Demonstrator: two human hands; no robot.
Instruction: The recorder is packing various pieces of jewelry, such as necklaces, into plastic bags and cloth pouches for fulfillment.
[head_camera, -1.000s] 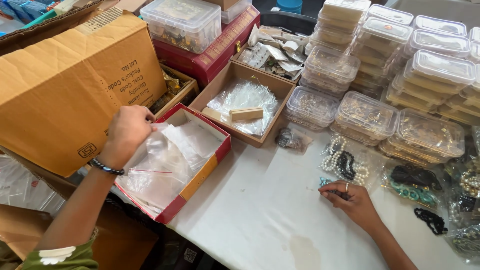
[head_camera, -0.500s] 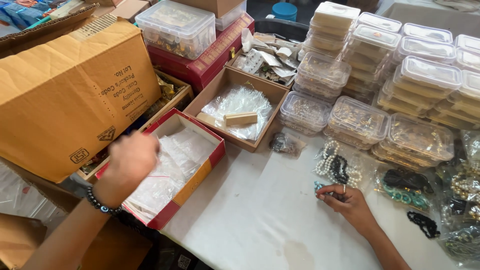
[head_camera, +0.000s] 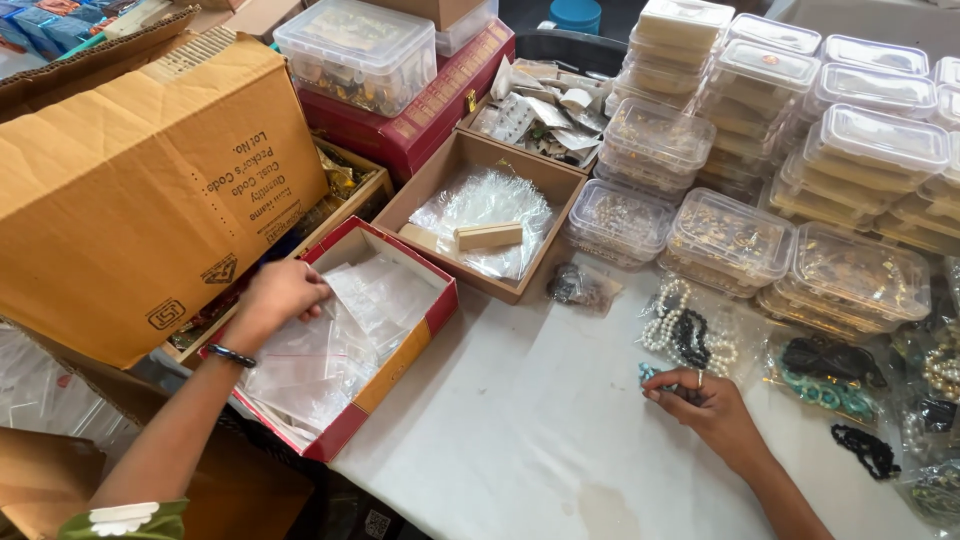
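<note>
Over the red box (head_camera: 400, 345) of clear plastic bags (head_camera: 335, 345), beside the big cardboard carton (head_camera: 130, 190), your left hand (head_camera: 280, 295) pinches a bag with curled fingers, while well to the box's right your right hand (head_camera: 705, 405) holds a small teal bead piece (head_camera: 650, 375) against the white tabletop (head_camera: 520, 440).

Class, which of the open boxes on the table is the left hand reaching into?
The red-sided box of clear plastic bags; its brown neighbour stays untouched.

White table (head_camera: 520, 440); red box (head_camera: 400, 350), brown box (head_camera: 440, 190), stacked clear containers (head_camera: 800, 150)
</note>
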